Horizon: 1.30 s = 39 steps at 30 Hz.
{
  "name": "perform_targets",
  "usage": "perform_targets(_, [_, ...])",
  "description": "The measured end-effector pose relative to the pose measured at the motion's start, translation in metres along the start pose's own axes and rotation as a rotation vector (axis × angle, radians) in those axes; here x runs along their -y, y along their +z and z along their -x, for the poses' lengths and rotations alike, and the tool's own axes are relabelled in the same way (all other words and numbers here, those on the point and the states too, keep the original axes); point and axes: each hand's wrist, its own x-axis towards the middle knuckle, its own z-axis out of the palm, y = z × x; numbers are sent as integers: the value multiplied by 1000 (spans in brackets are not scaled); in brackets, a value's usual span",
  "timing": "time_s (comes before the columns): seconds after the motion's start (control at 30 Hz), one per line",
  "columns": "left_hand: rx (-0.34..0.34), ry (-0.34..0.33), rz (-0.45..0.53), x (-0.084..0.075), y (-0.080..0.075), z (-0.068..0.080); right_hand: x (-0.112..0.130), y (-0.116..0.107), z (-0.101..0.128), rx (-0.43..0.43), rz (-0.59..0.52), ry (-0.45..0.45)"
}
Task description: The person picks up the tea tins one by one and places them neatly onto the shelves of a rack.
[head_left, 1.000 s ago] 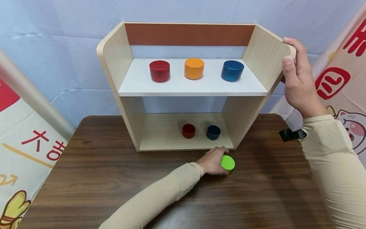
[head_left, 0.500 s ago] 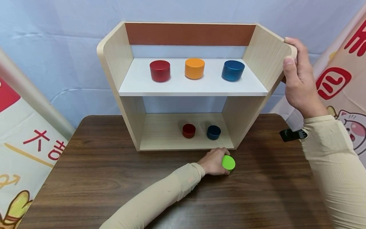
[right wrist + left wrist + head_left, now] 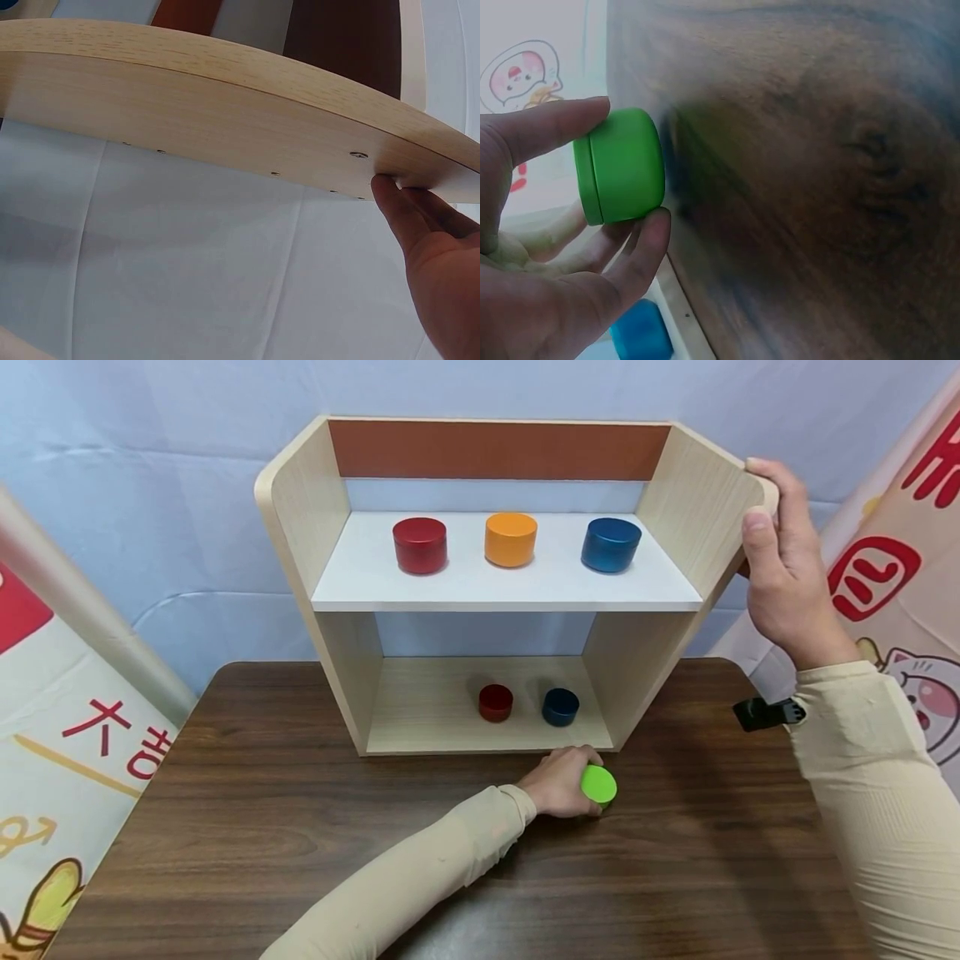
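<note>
Green tin half-hidden in left hand (base unseen)

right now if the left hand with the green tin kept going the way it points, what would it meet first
Probably the shelf unit's right side panel. The left hand holds the green tin on the table, pointing forward and right toward that panel's front edge; the small blue tin sits just inside. Depth is unclear.

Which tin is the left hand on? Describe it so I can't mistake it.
On the dark wooden table, just in front of the shelf unit, the left hand grips a small round tin. It is the only green one, and the only one off the shelves.
</note>
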Motion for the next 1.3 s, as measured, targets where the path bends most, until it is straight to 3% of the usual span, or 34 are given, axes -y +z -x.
perform_targets(0.37, [-18,54,35,-5,-16,5,0,-1,-1,-6,-9,6])
perform_targets(0.63, [-41,71,72,-5,-37,19,0,-2,-1,-2,-18,12])
perform_targets(0.87, [-77,85,78,6,-57,33,0,-1,0,2,-40,22])
perform_targets(1.3, [-170,30,132,28,-94,57,1,-1,0,-4,-90,35])
